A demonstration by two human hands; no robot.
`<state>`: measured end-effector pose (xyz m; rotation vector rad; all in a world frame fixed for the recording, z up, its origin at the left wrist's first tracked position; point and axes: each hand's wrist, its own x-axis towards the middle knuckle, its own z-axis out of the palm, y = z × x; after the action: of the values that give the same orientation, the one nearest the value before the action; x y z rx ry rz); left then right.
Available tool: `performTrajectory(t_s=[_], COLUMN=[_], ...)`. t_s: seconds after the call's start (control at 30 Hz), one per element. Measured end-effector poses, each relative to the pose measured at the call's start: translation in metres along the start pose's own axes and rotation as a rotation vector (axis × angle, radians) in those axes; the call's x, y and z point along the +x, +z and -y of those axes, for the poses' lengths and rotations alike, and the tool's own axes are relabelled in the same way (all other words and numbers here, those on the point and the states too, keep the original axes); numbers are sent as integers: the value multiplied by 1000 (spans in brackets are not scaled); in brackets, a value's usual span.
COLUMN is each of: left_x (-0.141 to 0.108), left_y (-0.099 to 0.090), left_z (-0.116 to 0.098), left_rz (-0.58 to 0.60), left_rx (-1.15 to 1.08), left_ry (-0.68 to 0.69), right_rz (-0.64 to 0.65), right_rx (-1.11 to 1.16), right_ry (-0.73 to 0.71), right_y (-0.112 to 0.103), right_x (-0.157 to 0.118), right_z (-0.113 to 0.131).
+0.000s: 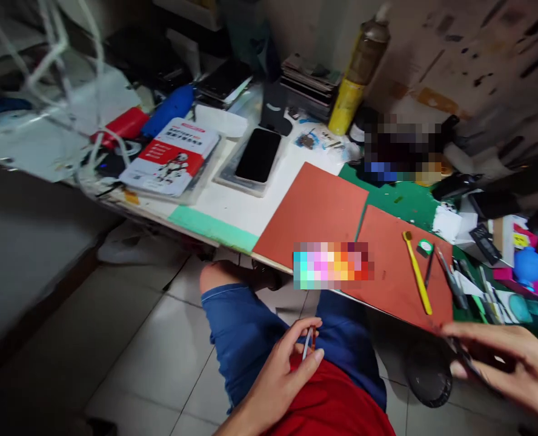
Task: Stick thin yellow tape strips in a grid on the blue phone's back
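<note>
Over my lap, my left hand (287, 369) pinches a small thin piece (306, 344), seen nearly edge-on, with a pale edge and an orange-brown part; its kind is unclear. By the table's right front edge, my right hand (509, 360) is closed around a slim dark tool (466, 357), blurred, its kind not plain. Close to that hand, a yellow toothbrush-like brush (418, 272) lies on the right reddish-brown mat (387, 248). Beside the brush are a small green-rimmed round item (426, 246) and a thin dark tool (429, 269).
A black-screened phone (259, 154) rests on a clear case, left of another reddish-brown mat (314, 203). Further left is a red-and-white boxed pack (171, 157). A yellow bottle (357, 72) stands at the back. Several hand tools (478, 290) crowd the right side. A patch at the front edge is pixelated.
</note>
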<state>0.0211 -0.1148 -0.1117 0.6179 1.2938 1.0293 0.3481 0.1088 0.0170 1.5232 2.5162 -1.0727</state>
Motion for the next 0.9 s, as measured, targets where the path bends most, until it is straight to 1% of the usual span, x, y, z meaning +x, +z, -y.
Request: performTrajectory(t_s=[0.07,0.13,0.17,0.2,0.27,0.33,0.37,0.43,0.47,0.53,0.57,0.6,0.67,0.73,0.8,0.87,0.9], left_x=[-3,1,5,10,22,36,44,56,62,71,75,78,84,89,93,91,88], left_y=[4,13,19,26,41,56,63,75,81,92,98,103,112,118,118,110,101], left_z=[0,-4,-8,-14,-30,-48,-56,-70,-75,-81,-84,-86,-89,-91,-90,-86,-83], left_rz=[54,69,69,67,54,30,21,19,23,36,42,47,61,91,136,149,123], left_rx=[21,3,-5,-10,-18,-44,-64,-142,-188,-269,-295,-313,-334,-344,-333,-268,-210], left_ry=[90,226,290,346,418,445,447,454,458,455,451,448,455,479,510,533,550], right_rz=[-125,-266,-306,-326,-332,-351,-382,-455,-488,-420,-393,-380,-400,-435,-478,-530,-560], right_rx=[-33,-152,-198,-226,-226,-205,-197,-156,-96,72,149,203,271,300,262,103,-14], right_ry=[124,159,147,126,90,70,56,-13,-94,-308,-389,-441,-513,-562,-610,-638,-643], right_y=[1,6,9,11,15,18,20,27,33,47,55,63,75,81,82,79,77], right_x=[-3,9,17,26,38,40,36,23,15,3,0,-1,4,12,19,26,29], right_z=[-14,-23,-26,-30,-35,-35,-31,-16,-5,20,33,45,62,69,68,60,54])
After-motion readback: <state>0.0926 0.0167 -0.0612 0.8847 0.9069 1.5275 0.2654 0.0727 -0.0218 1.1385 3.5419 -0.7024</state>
